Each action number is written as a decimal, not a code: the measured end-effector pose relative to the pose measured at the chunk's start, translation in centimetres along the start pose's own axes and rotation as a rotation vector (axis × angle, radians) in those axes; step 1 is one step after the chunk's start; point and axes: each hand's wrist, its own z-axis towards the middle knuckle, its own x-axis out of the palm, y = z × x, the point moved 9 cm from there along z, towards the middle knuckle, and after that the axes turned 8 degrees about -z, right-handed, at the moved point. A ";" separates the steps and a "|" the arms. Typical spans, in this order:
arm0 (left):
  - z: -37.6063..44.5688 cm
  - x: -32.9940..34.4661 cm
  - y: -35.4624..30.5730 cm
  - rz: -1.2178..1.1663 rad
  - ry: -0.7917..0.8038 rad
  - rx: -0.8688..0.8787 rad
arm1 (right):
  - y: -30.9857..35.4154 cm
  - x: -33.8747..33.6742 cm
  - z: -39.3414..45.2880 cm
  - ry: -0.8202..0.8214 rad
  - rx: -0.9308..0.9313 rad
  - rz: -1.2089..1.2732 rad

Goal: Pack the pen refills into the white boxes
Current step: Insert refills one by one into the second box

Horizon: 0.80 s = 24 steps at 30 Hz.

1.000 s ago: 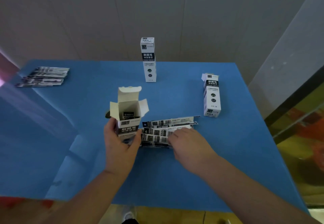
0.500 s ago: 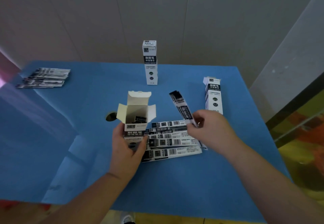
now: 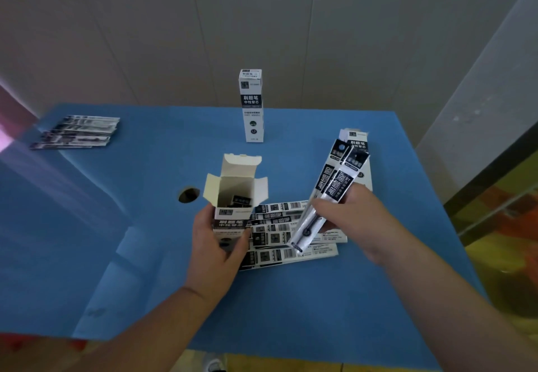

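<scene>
Left hand [image 3: 217, 243] grips open white cardboard box [image 3: 234, 194], few refills inside; right hand [image 3: 346, 217] pinches two packaged refills [image 3: 334, 185]. Loose piles at 6 and 10 o'clock remain.

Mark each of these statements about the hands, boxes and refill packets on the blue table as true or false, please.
1. The left hand holds the open white box. True.
2. The right hand is empty. False: it grips refill packets.
3. A closed box stands upright at the far edge of the blue table. True.
4. The open box is empty. False: something dark with a label shows inside it.
5. More packets lie at the far left. True.
</scene>
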 end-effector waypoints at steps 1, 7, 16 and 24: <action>0.0 0.0 0.1 0.001 0.001 -0.001 | 0.1 0.1 -0.2 0.014 -0.007 0.029; 0.0 0.0 0.3 -0.001 0.007 -0.002 | 1.2 -0.1 -1.1 0.040 -0.072 0.144; 0.1 0.2 0.6 -0.022 0.022 -0.028 | 5.1 -0.1 -3.0 0.109 -0.193 0.470; -0.1 0.4 0.9 0.021 0.042 -0.036 | 9.4 -1.3 -4.0 -0.088 -0.379 0.552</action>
